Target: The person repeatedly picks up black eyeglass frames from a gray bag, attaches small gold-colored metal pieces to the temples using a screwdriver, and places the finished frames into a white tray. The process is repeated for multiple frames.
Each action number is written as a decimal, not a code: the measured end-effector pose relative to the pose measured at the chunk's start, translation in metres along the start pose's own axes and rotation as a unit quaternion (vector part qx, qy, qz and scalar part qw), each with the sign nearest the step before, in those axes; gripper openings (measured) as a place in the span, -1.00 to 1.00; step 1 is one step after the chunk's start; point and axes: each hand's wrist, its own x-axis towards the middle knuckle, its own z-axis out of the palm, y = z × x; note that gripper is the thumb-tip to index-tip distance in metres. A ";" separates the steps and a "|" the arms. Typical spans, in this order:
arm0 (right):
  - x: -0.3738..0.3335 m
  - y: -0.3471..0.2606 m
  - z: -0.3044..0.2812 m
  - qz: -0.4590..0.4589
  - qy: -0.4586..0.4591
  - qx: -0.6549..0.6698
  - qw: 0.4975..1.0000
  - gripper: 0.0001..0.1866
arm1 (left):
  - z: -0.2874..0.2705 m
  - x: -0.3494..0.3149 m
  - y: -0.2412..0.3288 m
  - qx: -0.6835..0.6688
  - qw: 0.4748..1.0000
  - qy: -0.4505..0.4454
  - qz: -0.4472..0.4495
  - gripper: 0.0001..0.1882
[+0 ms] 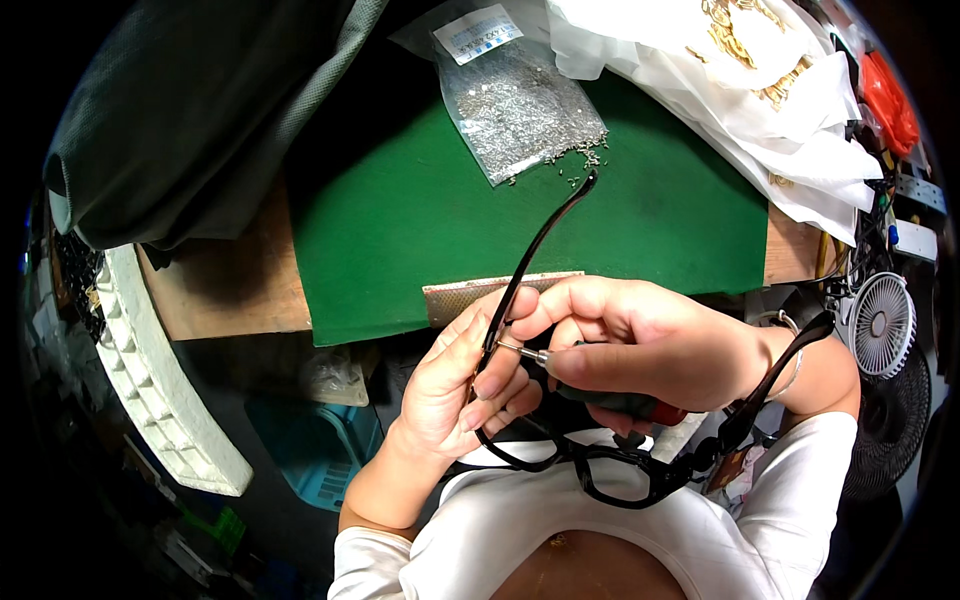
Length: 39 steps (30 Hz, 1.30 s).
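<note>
A black eyeglass frame (610, 500) hangs below my hands, close to my white shirt. One of its temples (540, 238) points up and away over the green mat; the other reaches up on the right, by my right forearm. My left hand (440, 390) is closed around the frame near the left hinge. In my right hand (650, 335) is a screwdriver (640, 403) with a dark green and red body. Its thin metal shaft points left, and the tip is at the frame by my left fingers. Whether the tip sits in a screw is too small to tell.
A green mat (390, 240) covers the wooden table. On it lies a clear bag (515, 105) of tiny screws, with loose screws (592, 158) spilled beside it. White wrapping (660, 65) with gold-coloured parts lies at far right. A textured strip (445, 303) marks the near edge. A fan (882, 325) stands right.
</note>
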 end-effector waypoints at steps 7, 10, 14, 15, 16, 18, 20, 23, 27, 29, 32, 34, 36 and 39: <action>0.002 0.011 -0.004 -0.034 0.009 -0.007 0.999 -0.72 | 0.000 0.000 -0.002 0.004 1.000 0.027 -0.006 -0.62; 0.000 0.012 -0.006 -0.020 0.012 -0.019 1.000 -0.70 | 0.002 0.002 -0.001 0.011 0.999 0.037 -0.017 -0.62; 0.001 0.013 -0.010 -0.034 0.001 -0.047 0.998 -0.69 | 0.008 0.001 0.000 0.068 0.996 0.053 -0.015 -0.62; 0.000 0.014 -0.015 -0.083 0.000 -0.136 0.987 -0.70 | 0.012 -0.002 0.001 0.088 0.995 0.052 -0.008 -0.63; -0.001 0.019 -0.023 -0.127 -0.004 -0.225 0.966 -0.70 | 0.013 -0.006 0.004 0.093 0.994 0.059 0.007 -0.63; -0.006 0.032 -0.038 -0.280 0.051 -0.407 0.868 -0.71 | 0.014 -0.014 0.011 0.075 0.995 0.022 0.063 -0.67; -0.009 0.021 -0.037 -0.228 0.170 -0.555 0.782 -0.69 | 0.014 -0.017 0.017 0.142 0.986 -0.033 0.083 -0.69; 0.013 0.023 -0.035 -0.240 0.269 -0.688 0.630 -0.63 | 0.027 0.000 0.007 0.134 0.991 -0.005 0.024 -0.69; 0.006 0.029 -0.033 -0.237 0.286 -0.676 0.637 -0.60 | 0.020 -0.003 0.002 0.170 0.982 -0.008 0.079 -0.67; -0.004 0.026 -0.033 -0.226 0.297 -0.650 0.662 -0.57 | 0.012 -0.003 -0.001 0.105 0.987 -0.074 0.091 -0.67; -0.005 0.021 -0.038 -0.239 0.301 -0.625 0.679 -0.64 | 0.014 -0.004 -0.007 0.071 0.985 -0.117 0.103 -0.43; -0.001 0.025 -0.039 -0.247 0.278 -0.636 0.676 -0.71 | 0.003 0.001 -0.009 0.125 0.974 -0.133 0.135 -0.48; 0.004 0.034 -0.037 -0.254 0.305 -0.653 0.645 -0.71 | 0.000 0.004 -0.005 0.128 0.977 -0.109 0.134 -0.53; 0.010 0.038 -0.040 -0.270 0.316 -0.682 0.602 -0.70 | -0.003 -0.001 0.001 0.101 0.984 -0.096 0.112 -0.56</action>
